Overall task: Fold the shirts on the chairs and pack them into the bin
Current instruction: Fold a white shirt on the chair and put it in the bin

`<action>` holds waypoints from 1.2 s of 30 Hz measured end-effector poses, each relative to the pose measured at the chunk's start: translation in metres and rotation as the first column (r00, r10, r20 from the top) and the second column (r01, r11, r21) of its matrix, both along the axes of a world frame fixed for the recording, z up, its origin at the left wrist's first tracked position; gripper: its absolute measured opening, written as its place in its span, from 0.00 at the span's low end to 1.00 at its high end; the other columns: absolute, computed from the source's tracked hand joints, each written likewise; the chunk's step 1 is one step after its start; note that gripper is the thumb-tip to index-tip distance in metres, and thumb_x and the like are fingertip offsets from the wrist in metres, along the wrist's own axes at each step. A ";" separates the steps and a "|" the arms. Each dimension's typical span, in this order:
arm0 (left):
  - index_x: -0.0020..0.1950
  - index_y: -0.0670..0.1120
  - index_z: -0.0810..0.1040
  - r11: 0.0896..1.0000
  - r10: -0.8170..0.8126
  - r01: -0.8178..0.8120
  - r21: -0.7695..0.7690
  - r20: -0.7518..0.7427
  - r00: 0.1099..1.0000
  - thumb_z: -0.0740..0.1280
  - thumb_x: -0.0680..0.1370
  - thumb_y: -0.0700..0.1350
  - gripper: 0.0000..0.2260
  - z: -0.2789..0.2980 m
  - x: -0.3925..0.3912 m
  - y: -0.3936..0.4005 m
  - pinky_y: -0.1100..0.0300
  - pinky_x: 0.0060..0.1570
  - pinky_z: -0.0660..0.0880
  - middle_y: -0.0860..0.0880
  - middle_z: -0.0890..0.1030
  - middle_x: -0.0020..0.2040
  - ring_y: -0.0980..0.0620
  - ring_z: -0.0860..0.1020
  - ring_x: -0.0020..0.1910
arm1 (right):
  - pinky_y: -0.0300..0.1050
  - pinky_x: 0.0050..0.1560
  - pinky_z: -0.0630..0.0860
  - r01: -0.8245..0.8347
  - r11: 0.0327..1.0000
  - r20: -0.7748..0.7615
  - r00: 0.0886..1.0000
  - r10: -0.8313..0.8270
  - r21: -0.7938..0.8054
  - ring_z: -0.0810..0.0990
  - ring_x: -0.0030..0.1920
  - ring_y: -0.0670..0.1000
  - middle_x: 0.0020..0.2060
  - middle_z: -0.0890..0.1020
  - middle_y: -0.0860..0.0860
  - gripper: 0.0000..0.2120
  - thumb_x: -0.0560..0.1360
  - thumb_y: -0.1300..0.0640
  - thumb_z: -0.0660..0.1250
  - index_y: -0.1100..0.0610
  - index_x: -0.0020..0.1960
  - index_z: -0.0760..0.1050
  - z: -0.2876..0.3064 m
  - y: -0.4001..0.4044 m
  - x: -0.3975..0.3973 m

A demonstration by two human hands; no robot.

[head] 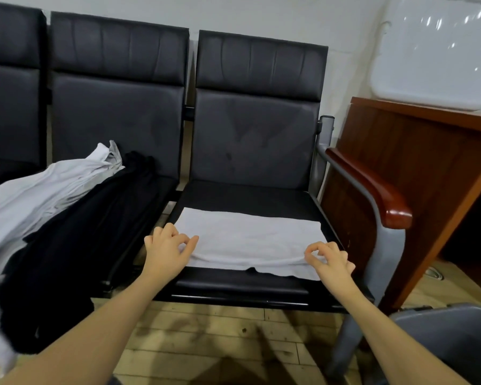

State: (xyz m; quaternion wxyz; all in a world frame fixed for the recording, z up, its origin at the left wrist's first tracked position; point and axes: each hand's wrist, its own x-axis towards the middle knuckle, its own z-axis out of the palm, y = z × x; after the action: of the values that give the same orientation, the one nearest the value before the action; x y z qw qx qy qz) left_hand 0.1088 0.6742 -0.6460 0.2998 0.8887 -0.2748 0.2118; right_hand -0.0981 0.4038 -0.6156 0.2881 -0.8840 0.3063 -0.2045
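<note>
Both hands pinch the folded white shirt's near edge: left hand at its left corner, right hand at its right. It lies flat on the chair seat at frame centre.

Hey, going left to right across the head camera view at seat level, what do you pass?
White shirts piled → black garment → left hand pinching the folded white shirt → right hand pinching its other corner → wooden armrest → brown wooden desk, with the grey bin nearer below it.
</note>
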 end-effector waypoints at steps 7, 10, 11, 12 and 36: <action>0.35 0.47 0.83 0.995 -0.024 0.010 0.099 0.138 0.990 0.55 0.74 0.56 0.21 0.001 0.002 -0.014 0.55 0.41 0.64 0.50 0.76 0.37 0.46 0.75 0.37 | 0.43 0.58 0.56 -0.005 0.932 -0.118 0.992 -0.041 -0.362 0.72 0.61 0.49 0.61 0.75 0.47 0.14 0.81 0.51 0.56 0.49 0.65 0.73 0.000 0.001 0.021; 0.44 0.48 0.84 0.979 -0.152 0.149 0.136 0.008 0.988 0.50 0.72 0.61 0.26 0.009 0.001 -0.038 0.54 0.47 0.64 0.51 0.80 0.45 0.46 0.78 0.48 | 0.46 0.65 0.61 -0.158 0.925 -0.233 0.969 0.078 -0.347 0.70 0.67 0.53 0.69 0.71 0.51 0.18 0.81 0.52 0.57 0.51 0.70 0.68 -0.002 0.000 0.044; 0.52 0.50 0.82 0.960 -0.195 0.202 0.196 -0.054 0.979 0.46 0.70 0.64 0.31 0.011 -0.001 -0.046 0.54 0.52 0.63 0.51 0.79 0.53 0.47 0.75 0.56 | 0.48 0.69 0.59 -0.208 0.930 -0.312 0.944 0.109 -0.304 0.65 0.71 0.53 0.72 0.66 0.52 0.21 0.81 0.49 0.56 0.50 0.73 0.64 -0.005 0.000 0.050; 0.60 0.51 0.79 0.932 -0.227 0.251 0.262 -0.119 0.967 0.42 0.68 0.66 0.36 0.010 -0.002 -0.053 0.55 0.58 0.61 0.52 0.76 0.61 0.49 0.71 0.64 | 0.49 0.72 0.54 -0.246 0.936 -0.400 0.907 0.131 -0.251 0.58 0.75 0.53 0.76 0.59 0.51 0.23 0.81 0.46 0.54 0.48 0.76 0.59 -0.009 -0.001 0.054; 0.76 0.48 0.56 0.906 0.232 -0.102 0.411 -0.280 0.931 0.56 0.81 0.51 0.23 0.010 0.053 -0.039 0.51 0.61 0.66 0.41 0.69 0.65 0.41 0.68 0.62 | 0.46 0.71 0.51 -0.305 0.930 -0.303 0.923 0.236 -0.204 0.55 0.75 0.51 0.76 0.57 0.48 0.22 0.82 0.48 0.54 0.49 0.75 0.60 -0.015 -0.002 0.114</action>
State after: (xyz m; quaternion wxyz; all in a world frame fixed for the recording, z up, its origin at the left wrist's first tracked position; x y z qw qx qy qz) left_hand 0.1619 0.6353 -0.6362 0.1386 0.9733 -0.1803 0.0301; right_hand 0.0161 0.4016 -0.6301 0.1562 -0.9665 0.1893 -0.0748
